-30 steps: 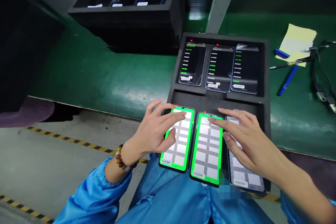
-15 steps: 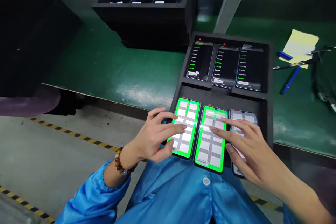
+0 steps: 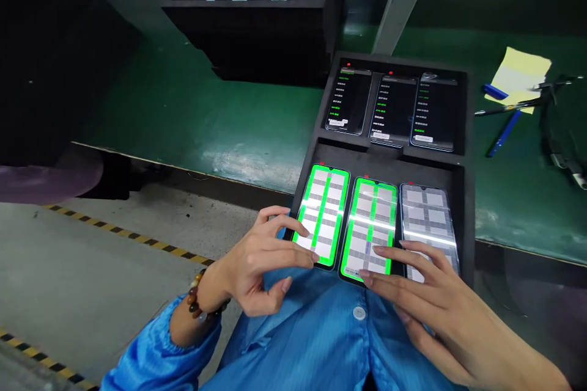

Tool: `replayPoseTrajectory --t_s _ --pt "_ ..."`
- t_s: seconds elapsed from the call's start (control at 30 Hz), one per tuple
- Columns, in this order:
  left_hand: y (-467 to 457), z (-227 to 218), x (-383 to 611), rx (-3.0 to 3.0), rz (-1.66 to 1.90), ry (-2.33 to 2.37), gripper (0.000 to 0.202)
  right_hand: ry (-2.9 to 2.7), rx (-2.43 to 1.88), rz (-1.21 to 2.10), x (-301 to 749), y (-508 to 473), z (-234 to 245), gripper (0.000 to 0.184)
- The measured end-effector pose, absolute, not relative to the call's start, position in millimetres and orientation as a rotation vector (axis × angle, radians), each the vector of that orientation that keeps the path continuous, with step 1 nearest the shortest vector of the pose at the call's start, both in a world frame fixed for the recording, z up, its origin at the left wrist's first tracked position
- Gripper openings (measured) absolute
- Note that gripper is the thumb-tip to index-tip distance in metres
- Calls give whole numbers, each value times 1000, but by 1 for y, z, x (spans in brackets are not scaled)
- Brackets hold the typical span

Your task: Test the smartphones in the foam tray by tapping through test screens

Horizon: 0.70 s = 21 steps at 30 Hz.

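hands (image 3: 259, 266) (image 3: 438, 305) spread (loosely bent) over two green-bordered phones (image 3: 323, 208) (image 3: 373, 208) in black tray (image 3: 468, 208)

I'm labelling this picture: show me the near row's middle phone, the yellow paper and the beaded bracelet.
Near middle phone (image 3: 370, 223), head view: screen centre.
Yellow paper (image 3: 518, 73), head view: bare face.
Beaded bracelet (image 3: 193, 301), head view: brown beads.

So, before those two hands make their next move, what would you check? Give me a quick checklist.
1. Green centre stripe on the front left phone nearly reaching the bottom: ok.
2. Same on the front middle phone: not ok, it stops partway.
3. Any green on the front right phone: not ok, none visible; the right hand covers part.
4. Left hand pressing, not hovering: cannot tell.
5. Blue pen clear of the black tray: ok.
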<state>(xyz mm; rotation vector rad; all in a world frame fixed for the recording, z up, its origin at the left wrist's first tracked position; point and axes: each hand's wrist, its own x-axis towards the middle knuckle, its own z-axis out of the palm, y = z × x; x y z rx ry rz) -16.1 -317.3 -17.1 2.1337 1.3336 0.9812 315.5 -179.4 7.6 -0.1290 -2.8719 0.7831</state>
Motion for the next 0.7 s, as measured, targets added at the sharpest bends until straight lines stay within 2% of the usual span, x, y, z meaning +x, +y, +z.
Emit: replayPoseTrajectory --t_s 0.17,0.33,0.7 --pt "-313 -17 -17 2107 976 1357 43 -2845 -155 815 315 -176 8 53" --pt "-292 -10 -21 2161 875 1473 42 -2777 -368 853 309 -164 1 54" --pt "-227 -14 -31 2185 734 1658 42 -2753 -693 652 284 -114 -8 44"
